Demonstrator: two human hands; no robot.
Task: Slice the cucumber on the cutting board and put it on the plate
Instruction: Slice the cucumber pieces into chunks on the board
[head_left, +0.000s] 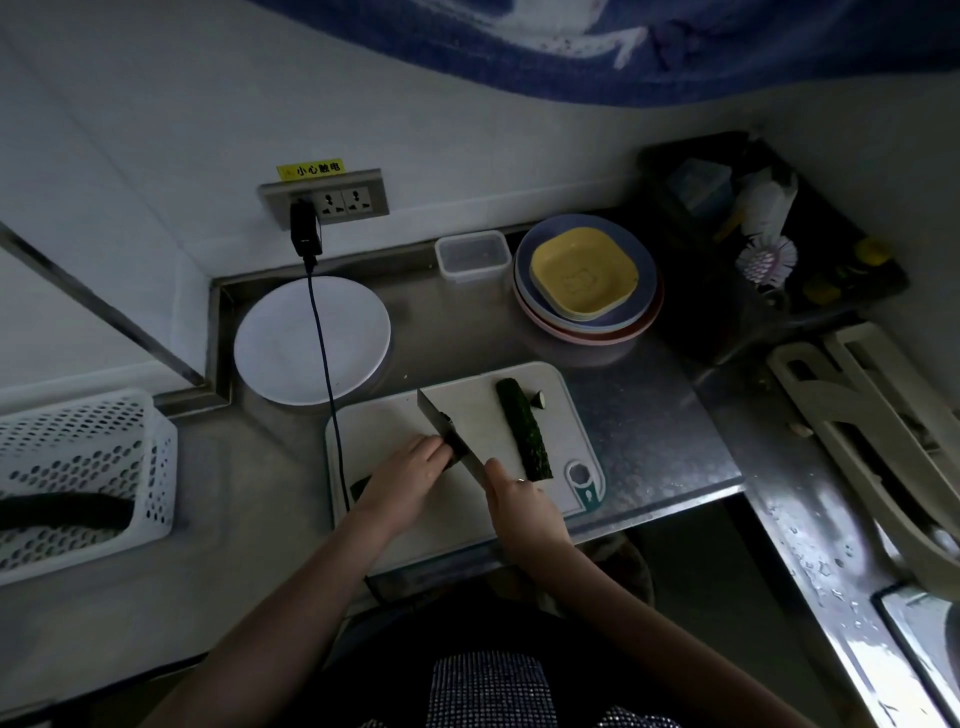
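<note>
A white cutting board (478, 410) lies on the steel counter. A long dark green cucumber piece (523, 429) rests on its right side, with a small cut end (538, 399) beside its far tip. My right hand (522, 501) grips the handle of a knife (441, 423), whose blade angles away to the left over the board. My left hand (408, 478) holds down another cucumber piece (361, 486) right by the blade; my hand hides most of that piece. Behind the board to the left sits a round white plate (291, 338) with nothing on it.
A black charger cable (324, 364) runs from the wall socket across the plate and the board's left edge. A white perforated basket (78, 467) holding a cucumber stands at left. Stacked plates with a yellow dish (584, 275) and a clear container (472, 254) sit behind. The sink area lies to the right.
</note>
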